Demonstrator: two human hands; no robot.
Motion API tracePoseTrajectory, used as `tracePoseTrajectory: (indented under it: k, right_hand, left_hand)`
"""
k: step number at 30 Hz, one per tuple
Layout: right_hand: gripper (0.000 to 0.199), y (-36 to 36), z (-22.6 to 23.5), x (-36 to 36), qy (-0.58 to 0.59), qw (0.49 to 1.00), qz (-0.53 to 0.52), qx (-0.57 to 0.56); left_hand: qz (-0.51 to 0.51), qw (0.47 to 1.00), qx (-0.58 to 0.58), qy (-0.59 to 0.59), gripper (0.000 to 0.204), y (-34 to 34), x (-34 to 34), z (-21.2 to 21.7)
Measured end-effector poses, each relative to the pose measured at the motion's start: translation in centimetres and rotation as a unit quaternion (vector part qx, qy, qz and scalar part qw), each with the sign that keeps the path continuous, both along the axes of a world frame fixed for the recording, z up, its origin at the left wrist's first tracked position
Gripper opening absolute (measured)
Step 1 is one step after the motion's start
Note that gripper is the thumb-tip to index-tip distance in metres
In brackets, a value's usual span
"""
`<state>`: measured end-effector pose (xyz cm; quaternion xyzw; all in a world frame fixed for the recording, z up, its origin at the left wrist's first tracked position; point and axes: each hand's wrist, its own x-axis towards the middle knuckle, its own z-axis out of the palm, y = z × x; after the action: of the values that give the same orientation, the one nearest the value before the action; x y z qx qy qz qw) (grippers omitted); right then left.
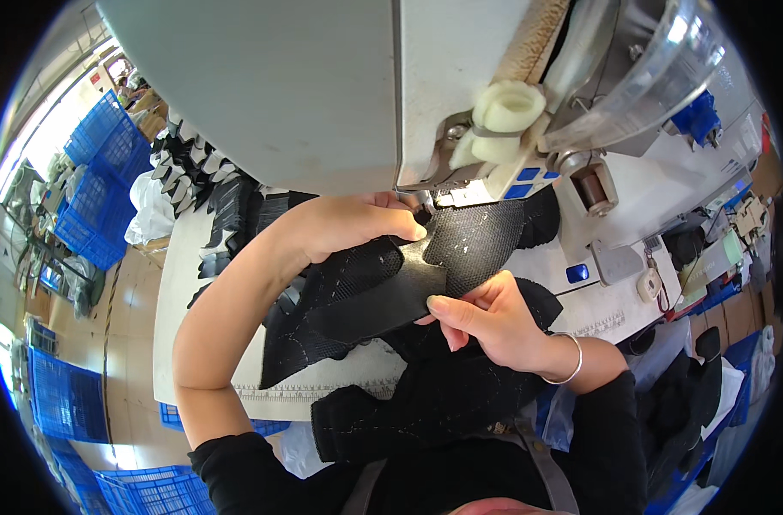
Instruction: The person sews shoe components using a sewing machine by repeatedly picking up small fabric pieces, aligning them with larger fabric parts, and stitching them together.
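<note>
A black mesh fabric piece (481,249) with a smooth dark strip lies under the lit head of a sewing machine (280,86). My left hand (357,225) arches in from the left, its thumb pressed on the piece close to the machine's needle area; its other fingers are partly hidden behind. Lower down on the right, my right hand (498,326), with a bangle (570,360) at the wrist, pinches the near edge of the piece between thumb and fingers. More black fabric (426,403) hangs over the table edge towards my lap.
Stacked black and grey pieces (202,167) lie at the table's far left. A thread spool (593,190) and a clear curved guard (640,86) sit on the machine's right. A ruler strip (323,391) runs along the table's front edge. Blue crates (65,395) stand on the left floor.
</note>
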<state>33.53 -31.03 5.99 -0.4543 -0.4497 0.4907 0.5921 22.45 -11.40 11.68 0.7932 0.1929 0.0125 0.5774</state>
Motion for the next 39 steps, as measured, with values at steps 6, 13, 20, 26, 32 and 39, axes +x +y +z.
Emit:
tracePoseTrajectory:
  k: [6, 13, 20, 26, 32, 39]
  right_hand:
    - [0.032, 0.0, 0.7, 1.7, -0.041, 0.999, -0.03, -0.016]
    - [0.036, 0.6, -0.1, 3.8, -0.037, 0.997, -0.067, 0.026]
    - [0.03, 1.1, 0.5, 4.9, -0.11, 0.991, -0.073, 0.033]
    - [0.029, 1.7, 2.3, 5.1, -0.138, 0.986, -0.096, 0.012]
    - [0.03, 2.0, 2.2, 4.9, -0.152, 0.985, -0.087, 0.006]
    - [0.029, 1.8, 2.3, 4.7, -0.153, 0.986, -0.063, 0.002]
  left_hand:
    - [0.036, 0.972, -0.232, -0.011, 0.015, -1.2, -0.3, -1.4]
    - [0.129, 0.971, -0.171, -0.108, 0.026, -3.0, -0.3, -2.2]
    - [0.101, 0.986, -0.011, -0.131, 0.03, -3.3, -0.4, -2.6]
    - [0.147, 0.976, -0.078, -0.14, 0.034, -3.2, 0.0, -2.6]
    - [0.081, 0.99, 0.071, -0.094, 0.03, -1.3, -0.2, -1.1]
    - [0.197, 0.752, 0.598, -0.196, 0.035, -3.8, -2.9, -1.1]
